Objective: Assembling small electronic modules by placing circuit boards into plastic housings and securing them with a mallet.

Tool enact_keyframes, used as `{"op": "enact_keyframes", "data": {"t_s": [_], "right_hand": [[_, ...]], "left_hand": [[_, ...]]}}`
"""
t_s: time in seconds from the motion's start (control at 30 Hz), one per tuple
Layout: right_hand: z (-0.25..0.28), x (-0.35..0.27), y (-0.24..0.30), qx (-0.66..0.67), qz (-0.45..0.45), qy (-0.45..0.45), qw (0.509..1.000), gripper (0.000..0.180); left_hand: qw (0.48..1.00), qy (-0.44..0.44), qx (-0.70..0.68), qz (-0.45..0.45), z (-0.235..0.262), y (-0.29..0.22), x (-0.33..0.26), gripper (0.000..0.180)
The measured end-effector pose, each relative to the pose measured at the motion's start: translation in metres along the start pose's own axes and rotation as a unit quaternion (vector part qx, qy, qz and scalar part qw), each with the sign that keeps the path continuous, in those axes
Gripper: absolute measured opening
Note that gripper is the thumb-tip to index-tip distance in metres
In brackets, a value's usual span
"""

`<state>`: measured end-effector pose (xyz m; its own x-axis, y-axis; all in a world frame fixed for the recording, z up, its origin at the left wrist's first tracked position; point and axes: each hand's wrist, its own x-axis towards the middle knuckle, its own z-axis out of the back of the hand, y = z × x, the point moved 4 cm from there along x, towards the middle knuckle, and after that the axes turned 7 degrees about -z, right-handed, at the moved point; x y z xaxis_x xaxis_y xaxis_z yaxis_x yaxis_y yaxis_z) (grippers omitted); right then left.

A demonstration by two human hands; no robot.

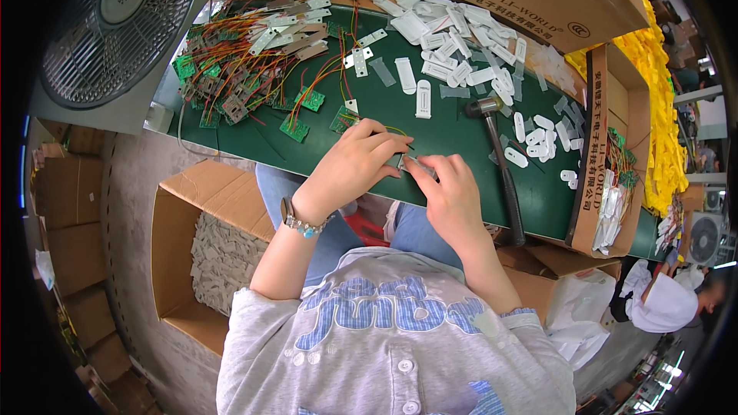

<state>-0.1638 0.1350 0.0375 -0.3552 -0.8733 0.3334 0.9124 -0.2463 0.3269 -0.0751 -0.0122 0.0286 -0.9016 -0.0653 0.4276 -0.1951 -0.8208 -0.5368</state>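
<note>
At the table's near edge, my left hand and my right hand meet, both with fingers closed in a pinch. Between them is a small pale grey part, mostly covered by the fingers, so its exact kind is hidden. A thin yellow-and-dark wire runs by my left fingertips. Just beyond my left hand lies a green circuit board. More green circuit boards with red, yellow and black wires and metal plates are heaped at the left. A rubber-headed hammer lies to the right of my right hand.
White plastic housings pile up at the back, with small white oval covers at the right. A cardboard box holding wired parts stands at the right edge. A large fan is at the far left; an open carton of grey pieces sits below.
</note>
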Motion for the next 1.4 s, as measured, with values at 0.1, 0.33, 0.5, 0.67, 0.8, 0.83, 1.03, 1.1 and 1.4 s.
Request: {"op": "enact_keyframes", "data": {"t_s": [0.1,0.33,0.5,0.67,0.8,0.83,1.03,1.1,1.4], "right_hand": [[0.0,0.0,-0.001,-0.003,0.003,-0.002,1.0,0.036],[-0.002,-0.001,-0.001,-0.011,0.015,-0.01,1.0,0.037],[0.004,0.002,-0.002,-0.018,0.034,-0.005,0.999,0.035],[0.014,0.007,-0.004,-0.002,0.052,0.059,0.997,0.026],[0.05,0.049,-0.031,0.0,0.083,0.118,0.99,0.015],[0.059,0.065,-0.048,-0.024,0.069,0.103,0.992,0.013],[0.048,0.115,-0.255,-0.067,-0.258,-0.055,0.962,0.021],[0.037,0.122,-0.257,-0.056,-0.273,-0.053,0.959,0.025],[0.044,0.11,-0.273,0.079,-0.279,-0.047,0.956,0.026]], "left_hand": [[1.0,0.003,0.0,0.003,-0.001,0.001,0.0,0.037],[1.0,0.018,0.017,0.01,-0.003,-0.003,0.001,0.03],[0.998,0.019,0.05,0.011,-0.003,-0.008,0.001,0.025],[0.999,0.017,0.05,0.01,-0.004,-0.008,0.004,0.024],[0.998,0.024,0.05,0.023,-0.001,-0.005,-0.004,0.024],[0.998,0.025,0.049,0.026,0.0,-0.004,-0.006,0.024],[0.999,0.019,0.042,0.001,-0.003,-0.007,0.004,0.024],[0.999,0.01,0.043,0.002,-0.003,-0.005,-0.001,0.025],[0.999,-0.002,0.05,-0.007,-0.003,-0.006,-0.001,0.026]]}}
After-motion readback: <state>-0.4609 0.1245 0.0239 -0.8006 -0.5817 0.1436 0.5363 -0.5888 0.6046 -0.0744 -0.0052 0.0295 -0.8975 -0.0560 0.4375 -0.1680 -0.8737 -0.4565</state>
